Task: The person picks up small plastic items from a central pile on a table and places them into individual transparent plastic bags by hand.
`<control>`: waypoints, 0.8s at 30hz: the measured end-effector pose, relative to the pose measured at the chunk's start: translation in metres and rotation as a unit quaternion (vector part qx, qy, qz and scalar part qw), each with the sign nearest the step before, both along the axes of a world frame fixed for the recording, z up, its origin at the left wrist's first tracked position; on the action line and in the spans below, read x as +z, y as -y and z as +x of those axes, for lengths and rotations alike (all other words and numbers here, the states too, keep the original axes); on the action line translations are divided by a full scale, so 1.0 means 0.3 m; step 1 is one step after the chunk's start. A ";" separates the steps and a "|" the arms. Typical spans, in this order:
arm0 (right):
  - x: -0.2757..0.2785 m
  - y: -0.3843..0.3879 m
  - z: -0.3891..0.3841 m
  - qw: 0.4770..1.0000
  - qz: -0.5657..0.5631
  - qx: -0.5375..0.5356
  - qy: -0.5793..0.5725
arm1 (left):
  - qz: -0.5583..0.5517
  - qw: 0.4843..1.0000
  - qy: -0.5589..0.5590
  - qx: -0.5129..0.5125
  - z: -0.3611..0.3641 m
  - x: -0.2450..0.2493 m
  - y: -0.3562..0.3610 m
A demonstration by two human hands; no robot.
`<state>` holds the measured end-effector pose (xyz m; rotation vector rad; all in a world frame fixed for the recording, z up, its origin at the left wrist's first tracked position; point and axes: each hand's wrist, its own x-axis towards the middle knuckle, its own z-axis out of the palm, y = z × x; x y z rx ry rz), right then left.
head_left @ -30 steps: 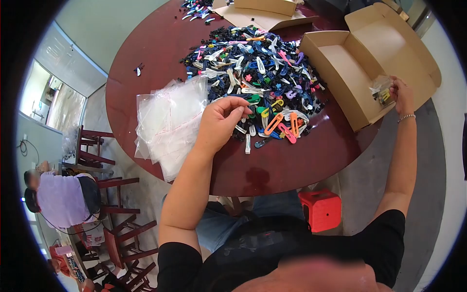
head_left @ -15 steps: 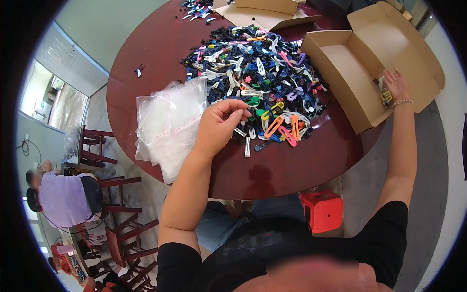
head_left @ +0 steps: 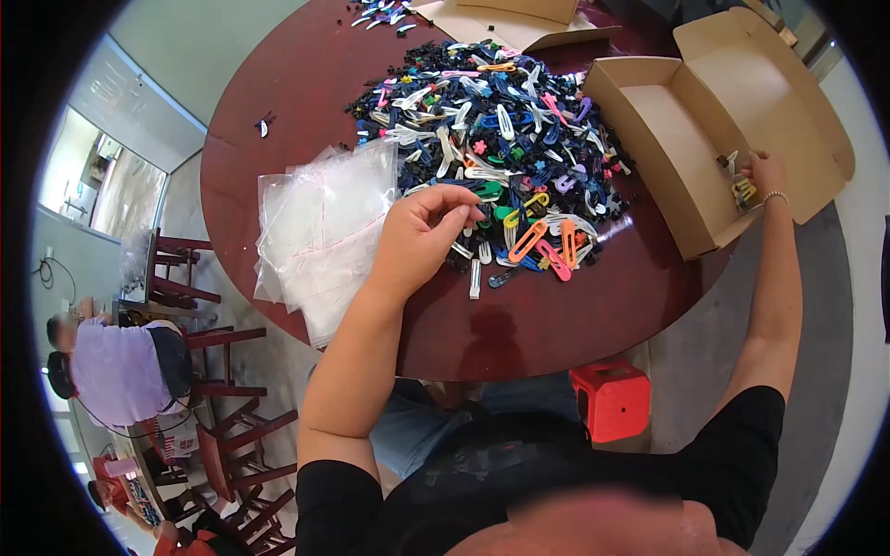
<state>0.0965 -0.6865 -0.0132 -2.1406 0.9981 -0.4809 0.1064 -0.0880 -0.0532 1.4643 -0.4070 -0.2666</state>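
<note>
- My right hand (head_left: 765, 174) has come down from above the cardboard box (head_left: 667, 139) to its floor. The filled packet (head_left: 742, 190) it was carrying now lies inside, at the box's near right end.
- The right hand's fingers touch the packet; I cannot tell whether they still grip it or only rest on it.
- My judgement: 1 packet is delivered to the box, with the hand not yet clear of it.
- My left hand (head_left: 422, 236) has stayed at the near edge of the hair clip pile (head_left: 501, 120), fingertips pinched shut. Whether a clip sits between them is hidden.
- Count on the bench (head_left: 519, 324):
  - 1 open box holding 1 packet.
  - 1 large clip pile, far too many to number.
  - 1 smaller scatter of clips (head_left: 380, 14) at the far edge.
  - 1 stray dark clip (head_left: 265, 123), well apart to the left.
  - 1 loose stack of clear bags (head_left: 320, 232) just beside my left hand, its sheets uncountable.
- Below the bench: 1 red stool (head_left: 609, 400).
</note>
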 end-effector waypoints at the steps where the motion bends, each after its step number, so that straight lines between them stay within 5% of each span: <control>1: -0.031 0.079 0.017 0.997 -0.080 0.016 -0.005 | 0.001 1.000 0.000 0.000 0.000 -0.001 -0.001; 2: -0.035 0.088 0.027 0.987 -0.158 0.032 -0.011 | 0.001 1.000 0.001 0.001 0.001 -0.002 -0.002; 6: 0.027 0.008 0.045 0.985 -0.170 0.030 0.003 | -0.004 1.000 -0.001 0.003 0.003 -0.005 -0.002; 15: -0.001 0.029 0.074 0.992 -0.079 -0.044 -0.083 | -0.012 1.000 0.004 0.004 0.002 -0.004 -0.003; 20: 0.014 -0.026 0.031 0.991 -0.067 -0.014 0.116 | -0.009 1.000 0.020 0.012 0.005 -0.017 -0.006; 24: 0.051 -0.051 0.017 0.978 -0.171 0.015 0.115 | 0.012 0.998 0.064 0.014 0.007 -0.029 -0.007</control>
